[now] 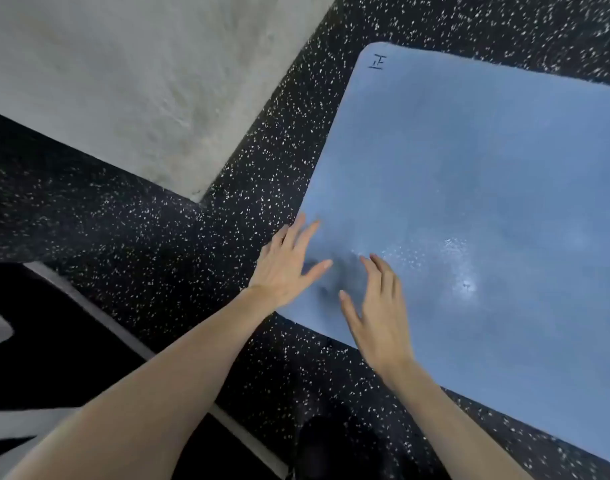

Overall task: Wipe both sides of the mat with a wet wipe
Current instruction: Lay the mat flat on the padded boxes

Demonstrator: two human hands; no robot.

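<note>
A large blue mat [469, 174] lies flat on the black speckled floor, filling the right half of the head view. A small black mark sits in its far left corner. A shiny wet patch shows near its middle. My left hand [286, 265] is over the mat's near left corner with fingers straight and spread. My right hand [376, 313] hovers just to the right of it, fingers straight, holding nothing. No wet wipe is in view.
The black speckled floor [192, 258] surrounds the mat. A grey concrete wall or block [140, 81] rises at the upper left. A black panel with pale stripes [54, 341] lies at the lower left. A dark shoe [331, 441] shows at the bottom.
</note>
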